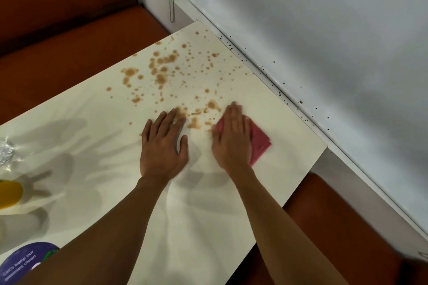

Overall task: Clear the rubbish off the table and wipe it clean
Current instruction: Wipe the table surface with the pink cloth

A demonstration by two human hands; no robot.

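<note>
The right hand (234,139) pressed straight fingers (234,116) flat on the folded pink cloth (260,143), probably to scrub the brown splashes (162,69) spreading toward 11 o'clock across the cream worktop (92,111), while the left hand (162,146), flat and holding nothing, seemingly braced at 9 o'clock.

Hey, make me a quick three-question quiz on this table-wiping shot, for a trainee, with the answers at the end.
1. Which hand presses the pink cloth onto the table?
2. Most of the brown stains lie: A) beyond the hands, toward the table's far end; B) between the hands and the person; C) nowhere, all are wiped away.
3. True or false: the left hand is curled into a fist.
Key: 1, the right hand. 2, A. 3, false: it lies flat on the table with its fingers straight.
</note>
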